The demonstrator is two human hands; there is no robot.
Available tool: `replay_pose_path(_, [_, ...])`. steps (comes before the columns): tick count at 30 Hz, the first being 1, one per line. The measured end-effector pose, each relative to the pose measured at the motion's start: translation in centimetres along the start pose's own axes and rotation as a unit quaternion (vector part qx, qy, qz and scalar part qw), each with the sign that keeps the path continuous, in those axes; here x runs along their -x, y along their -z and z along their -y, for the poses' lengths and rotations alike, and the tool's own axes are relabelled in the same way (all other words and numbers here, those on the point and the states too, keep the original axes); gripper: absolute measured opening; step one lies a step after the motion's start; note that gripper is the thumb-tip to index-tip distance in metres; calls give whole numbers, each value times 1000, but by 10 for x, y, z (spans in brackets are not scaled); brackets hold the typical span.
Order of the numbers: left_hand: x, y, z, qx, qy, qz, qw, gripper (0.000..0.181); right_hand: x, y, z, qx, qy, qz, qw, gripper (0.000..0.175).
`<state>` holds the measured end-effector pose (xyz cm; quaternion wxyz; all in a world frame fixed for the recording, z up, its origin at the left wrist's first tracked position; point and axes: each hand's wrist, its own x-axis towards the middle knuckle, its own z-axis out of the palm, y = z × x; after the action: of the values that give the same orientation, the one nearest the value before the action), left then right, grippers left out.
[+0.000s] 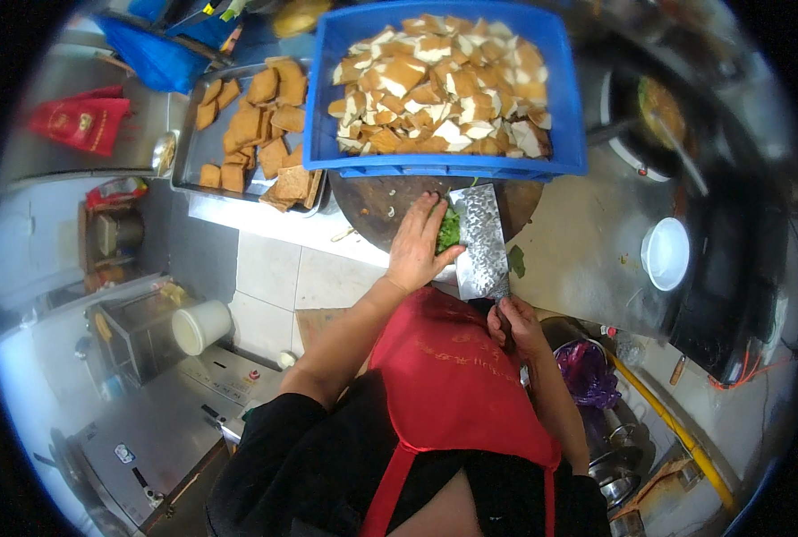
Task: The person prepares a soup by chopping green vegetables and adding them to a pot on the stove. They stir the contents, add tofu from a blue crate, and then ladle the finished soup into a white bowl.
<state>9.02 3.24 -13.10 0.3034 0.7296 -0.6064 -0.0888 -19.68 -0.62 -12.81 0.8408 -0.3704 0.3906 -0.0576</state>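
Note:
My right hand [518, 323] grips the handle of a broad cleaver [481, 238], whose hammered-look blade lies over the round wooden chopping board [365, 205]. Chopped leafy greens [448, 230] sit between the blade and my left hand [418, 243], which presses on them with its fingers stretched out. Partly over the board's far side stands a blue plastic crate [446, 164] full of cut pieces, brown outside and white inside, that look like fried tofu. The cleaver's lower edge and part of the greens are hidden.
A metal tray [194, 154] of brown slabs is at the left of the crate. To the right are a white bowl [665, 254], a loose leaf [516, 261] and a pan of food [661, 111] with a utensil. A white bucket [201, 327] stands lower left.

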Motion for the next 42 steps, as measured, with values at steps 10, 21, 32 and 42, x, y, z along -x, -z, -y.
replay_pose_path(10, [10, -14, 3, 5, 94, -47, 994, 79, -38, -27, 7, 47, -54, 77, 994, 41])
replay_pose_path(21, [-3, -29, 1, -17, 132, -114, 985, 55, -66, -18, 36, 284, 3, 66, 956, 37])
replay_pose_path(32, [-5, -24, 0, -68, 152, -103, 981, 52, -1, 160, 168, 502, 248, -376, 738, 33])
replay_pose_path(42, [11, 4, -67, -111, 161, -133, 972, 50, -16, 293, 299, 709, 174, -446, 518, 48])
